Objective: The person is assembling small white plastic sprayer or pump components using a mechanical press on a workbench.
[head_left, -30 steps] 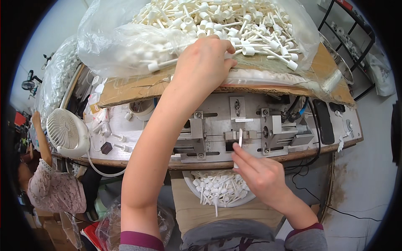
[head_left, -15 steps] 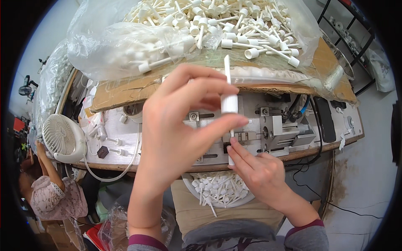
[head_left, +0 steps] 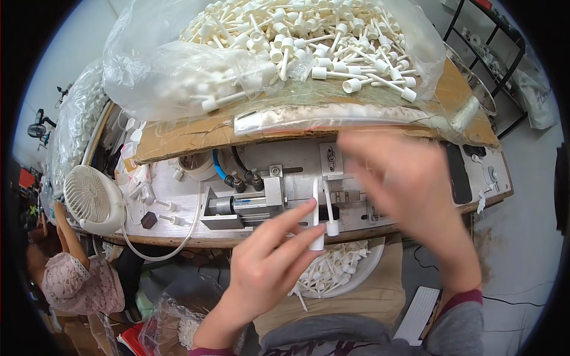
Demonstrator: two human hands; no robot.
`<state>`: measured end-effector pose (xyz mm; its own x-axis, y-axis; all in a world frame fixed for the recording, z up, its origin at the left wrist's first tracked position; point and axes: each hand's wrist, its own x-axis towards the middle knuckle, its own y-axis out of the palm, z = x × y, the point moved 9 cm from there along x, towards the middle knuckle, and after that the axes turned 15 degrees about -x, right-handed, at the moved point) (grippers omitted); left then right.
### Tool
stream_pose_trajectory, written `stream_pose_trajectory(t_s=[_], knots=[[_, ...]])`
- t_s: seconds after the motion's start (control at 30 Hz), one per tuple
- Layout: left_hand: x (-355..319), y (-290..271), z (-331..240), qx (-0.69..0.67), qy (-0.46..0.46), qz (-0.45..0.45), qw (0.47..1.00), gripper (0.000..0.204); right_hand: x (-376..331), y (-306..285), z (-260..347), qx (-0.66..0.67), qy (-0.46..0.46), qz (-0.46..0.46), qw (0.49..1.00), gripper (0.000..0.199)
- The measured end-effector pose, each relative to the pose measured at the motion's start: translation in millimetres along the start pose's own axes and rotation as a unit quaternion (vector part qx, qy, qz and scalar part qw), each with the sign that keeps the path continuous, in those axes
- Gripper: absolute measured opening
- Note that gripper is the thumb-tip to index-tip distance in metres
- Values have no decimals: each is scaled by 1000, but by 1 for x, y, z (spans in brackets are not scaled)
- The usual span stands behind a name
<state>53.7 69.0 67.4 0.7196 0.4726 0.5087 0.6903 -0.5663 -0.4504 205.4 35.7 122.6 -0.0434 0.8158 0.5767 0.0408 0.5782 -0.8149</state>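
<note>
Across the top of the frame, a wide brown cardboard sheet [head_left: 178, 136] bears a crumpled clear plastic bag [head_left: 142, 71] opening onto a great heap of cream-white capped plastic sticks [head_left: 297, 26]; judging by that stock, much of the handling is left. At lower centre, on the person's lap, a round whitish bowl [head_left: 378, 261] holds a smaller pile of similar white pieces [head_left: 341, 261], so a share appears to be done. Mid-frame, at the table's near edge, sits a silver metal clamping fixture [head_left: 274, 190], the current piece just in front of it. From the lower right the right hand [head_left: 409, 178] arches over the fixture's right part, fingers toward the upper left; it is too blurred to tell whether they grip anything. From the lower left the left hand [head_left: 261, 261] slants upward, its fingers closed narrowly around a slim white plastic stick with a thicker base [head_left: 316, 193], held nearly upright at frame centre. Just right of it, a thinner white stick with a round cap [head_left: 332, 228] tilts slightly, cap lowest, near the left fingertips.
</note>
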Motion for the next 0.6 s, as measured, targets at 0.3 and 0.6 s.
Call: stream_pose_trajectory(t_s=[0.3,0.6], knots=[[-9,53,7,147,20,46,988,28,113,86,-98,-133,9,210,969,39],[-3,58,20,191,17,66,979,26,106,54,-73,-67,-34,170,983,28]])
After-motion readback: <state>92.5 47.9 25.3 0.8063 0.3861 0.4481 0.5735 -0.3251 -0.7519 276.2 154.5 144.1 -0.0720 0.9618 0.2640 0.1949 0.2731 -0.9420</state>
